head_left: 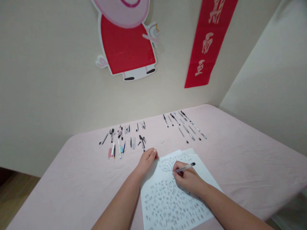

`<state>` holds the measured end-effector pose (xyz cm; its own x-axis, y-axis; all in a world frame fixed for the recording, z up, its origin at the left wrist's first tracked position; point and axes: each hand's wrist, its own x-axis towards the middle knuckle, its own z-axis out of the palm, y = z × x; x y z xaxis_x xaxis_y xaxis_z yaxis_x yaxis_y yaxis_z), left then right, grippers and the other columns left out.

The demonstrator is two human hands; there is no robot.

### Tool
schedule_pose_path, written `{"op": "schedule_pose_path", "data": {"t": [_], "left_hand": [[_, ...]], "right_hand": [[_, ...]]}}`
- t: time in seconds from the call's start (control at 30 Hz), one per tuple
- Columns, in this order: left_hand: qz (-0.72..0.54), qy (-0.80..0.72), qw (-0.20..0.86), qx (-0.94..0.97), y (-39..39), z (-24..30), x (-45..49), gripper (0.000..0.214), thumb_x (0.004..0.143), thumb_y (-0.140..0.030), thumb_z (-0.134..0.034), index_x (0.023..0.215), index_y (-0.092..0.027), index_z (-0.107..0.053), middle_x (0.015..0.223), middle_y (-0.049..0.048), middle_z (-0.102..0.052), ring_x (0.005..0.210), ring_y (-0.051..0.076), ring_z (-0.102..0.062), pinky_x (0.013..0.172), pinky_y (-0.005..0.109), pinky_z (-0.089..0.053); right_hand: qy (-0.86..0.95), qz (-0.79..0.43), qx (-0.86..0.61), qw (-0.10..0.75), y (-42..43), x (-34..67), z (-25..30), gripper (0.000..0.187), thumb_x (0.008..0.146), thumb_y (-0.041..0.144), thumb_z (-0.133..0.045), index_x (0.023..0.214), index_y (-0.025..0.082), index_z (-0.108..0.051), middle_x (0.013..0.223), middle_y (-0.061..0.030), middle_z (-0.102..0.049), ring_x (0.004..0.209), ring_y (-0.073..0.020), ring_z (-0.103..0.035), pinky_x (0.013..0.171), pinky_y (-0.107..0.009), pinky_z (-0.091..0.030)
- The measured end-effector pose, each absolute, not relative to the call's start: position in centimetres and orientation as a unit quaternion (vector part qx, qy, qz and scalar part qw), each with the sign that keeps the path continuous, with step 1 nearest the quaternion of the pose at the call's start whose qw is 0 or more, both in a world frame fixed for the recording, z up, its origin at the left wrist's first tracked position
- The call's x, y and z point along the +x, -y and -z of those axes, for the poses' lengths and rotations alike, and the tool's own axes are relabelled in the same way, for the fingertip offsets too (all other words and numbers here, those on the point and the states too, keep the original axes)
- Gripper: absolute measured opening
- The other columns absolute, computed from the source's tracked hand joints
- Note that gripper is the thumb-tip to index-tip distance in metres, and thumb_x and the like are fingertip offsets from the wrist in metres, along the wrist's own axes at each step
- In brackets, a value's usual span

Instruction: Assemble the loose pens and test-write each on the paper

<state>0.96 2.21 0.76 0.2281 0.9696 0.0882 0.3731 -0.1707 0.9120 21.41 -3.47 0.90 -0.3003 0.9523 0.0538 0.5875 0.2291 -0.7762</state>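
Note:
My right hand (pixel 188 179) is closed around a clear-barrelled pen (pixel 185 168) with a black end, its writing tip low over the paper. Under it lies a white sheet of paper (pixel 150 182) covered in rows of dark handwritten marks, with another sheet's edge showing at the top. At the sheet's upper left edge rests my left hand (pixel 147 160), fingers curled in; whatever they may hold is hidden. Just beyond its knuckles are dark pen parts (pixel 142 142).
A pink cloth covers the table (pixel 79 179). Several pens (pixel 175 118) lie at the back right. Disassembled pens and caps (pixel 120 132) spread at the back left, with coloured pen parts (pixel 116 150) nearer. A wall with a cartoon cutout (pixel 127 48) and a red banner (pixel 205 48) stands behind.

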Motion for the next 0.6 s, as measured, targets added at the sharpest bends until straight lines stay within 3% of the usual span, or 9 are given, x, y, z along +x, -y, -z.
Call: {"op": "schedule_pose_path", "data": {"t": [0.17,0.6], "left_hand": [[-0.369,-0.503,0.403,0.67,-2.18,-0.86,1.03,0.045,0.088,-0.049,-0.035,0.063,-0.018,-0.056,0.063,0.0025,-0.055,0.066,0.017,-0.051,0.065,0.028,-0.039],[-0.373,-0.503,0.404,0.667,-2.15,-0.94,1.07,0.047,0.087,-0.053,-0.036,0.062,-0.019,-0.056,0.062,0.0026,-0.055,0.065,0.017,-0.051,0.065,0.029,-0.04]], "right_hand": [[0.73,-0.326,-0.531,0.281,3.48,21.33,-0.97,0.01,0.067,0.011,-0.048,0.065,0.02,-0.05,0.053,0.0057,-0.044,0.05,-0.0108,-0.042,0.049,-0.021,-0.03],[0.768,-0.287,-0.508,0.266,3.52,21.31,-0.96,0.012,0.071,0.012,-0.048,0.066,0.02,-0.057,0.058,0.003,-0.053,0.054,-0.0117,-0.047,0.052,-0.022,-0.033]]}}
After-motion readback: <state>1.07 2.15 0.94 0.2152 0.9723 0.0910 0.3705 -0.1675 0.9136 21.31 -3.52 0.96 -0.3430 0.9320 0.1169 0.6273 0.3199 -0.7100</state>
